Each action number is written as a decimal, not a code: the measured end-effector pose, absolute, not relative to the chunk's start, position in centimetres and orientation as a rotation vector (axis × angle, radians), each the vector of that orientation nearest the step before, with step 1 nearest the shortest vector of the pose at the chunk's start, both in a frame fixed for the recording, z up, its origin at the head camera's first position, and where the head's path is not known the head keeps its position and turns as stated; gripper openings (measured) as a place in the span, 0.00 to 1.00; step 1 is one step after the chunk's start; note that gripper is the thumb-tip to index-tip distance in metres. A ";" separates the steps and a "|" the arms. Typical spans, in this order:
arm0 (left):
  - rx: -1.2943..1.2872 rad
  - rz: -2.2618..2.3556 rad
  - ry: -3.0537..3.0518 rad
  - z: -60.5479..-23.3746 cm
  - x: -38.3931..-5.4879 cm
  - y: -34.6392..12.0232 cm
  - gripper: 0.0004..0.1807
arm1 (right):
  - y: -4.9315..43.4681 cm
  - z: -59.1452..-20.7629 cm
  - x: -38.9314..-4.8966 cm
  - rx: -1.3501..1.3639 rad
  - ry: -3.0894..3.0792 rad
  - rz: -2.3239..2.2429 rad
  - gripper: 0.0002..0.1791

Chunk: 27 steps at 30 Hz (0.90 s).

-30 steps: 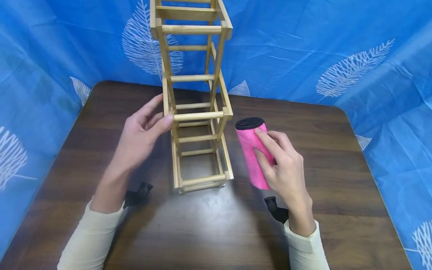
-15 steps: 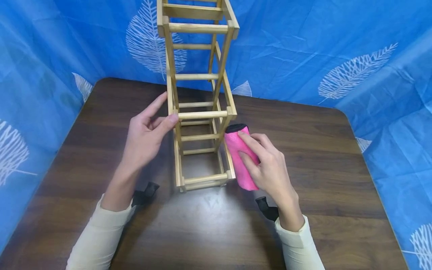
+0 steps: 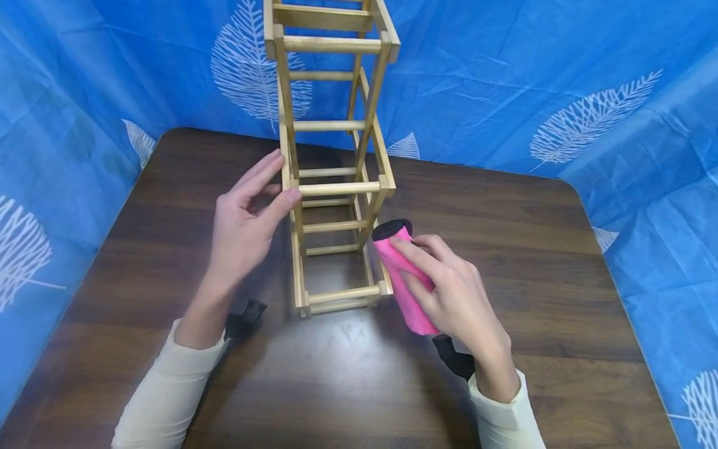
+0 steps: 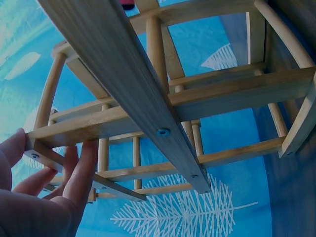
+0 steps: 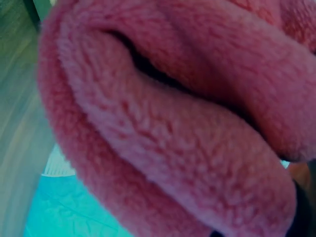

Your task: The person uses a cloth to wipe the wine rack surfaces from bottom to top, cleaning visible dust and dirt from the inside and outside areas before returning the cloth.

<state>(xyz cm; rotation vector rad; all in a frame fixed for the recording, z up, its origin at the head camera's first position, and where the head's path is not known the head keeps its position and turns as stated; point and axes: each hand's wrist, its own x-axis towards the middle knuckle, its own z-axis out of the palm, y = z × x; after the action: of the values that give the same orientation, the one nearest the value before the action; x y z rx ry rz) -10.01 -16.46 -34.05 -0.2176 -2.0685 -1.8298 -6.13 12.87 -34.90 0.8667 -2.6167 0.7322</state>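
Observation:
A tiered wooden rack [image 3: 342, 189] of slats and round bars stands upright on the table. My left hand [image 3: 245, 218] grips the near left corner of its middle tier, the thumb on the front. In the left wrist view, the fingers [image 4: 85, 170] bend around the corner of the wooden frame. My right hand [image 3: 451, 287] holds a rolled pink towel [image 3: 399, 274] with a black end, tilted beside the rack's lower right side. Whether the towel touches the wood is hard to tell. Fluffy folds of the pink towel [image 5: 163, 123] fill much of the right wrist view.
The dark wooden table [image 3: 538, 299] reaches out on both sides of the rack. Behind and around it hangs a blue curtain [image 3: 477, 81] with white leaf prints. The rack's top runs out of the head view. A black strap piece [image 3: 245, 319] sits at the left wrist.
My right hand has brought the towel leftward to the rack's right side, then slightly down and nearer, tilting it more. The left hand keeps its place on the rack.

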 end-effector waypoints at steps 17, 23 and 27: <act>-0.228 -1.809 -2.088 -34.1 -10.2 -16.9 0.26 | 12.0 -32.5 -3.1 0.972 -2.595 0.603 0.30; -0.249 -1.819 -2.088 -34.1 -10.4 -17.0 0.26 | 11.9 -33.0 -4.6 0.804 -2.638 0.610 0.27; -0.258 -1.804 -2.091 -34.2 -10.4 -17.0 0.26 | 11.6 -33.9 -6.6 0.699 -2.616 0.656 0.26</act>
<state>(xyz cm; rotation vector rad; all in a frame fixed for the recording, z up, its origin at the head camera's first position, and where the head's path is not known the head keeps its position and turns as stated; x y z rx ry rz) -10.42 -16.99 -34.23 -0.2581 -2.0914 -1.8042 -6.56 11.61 -33.86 0.6986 -2.6160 0.6562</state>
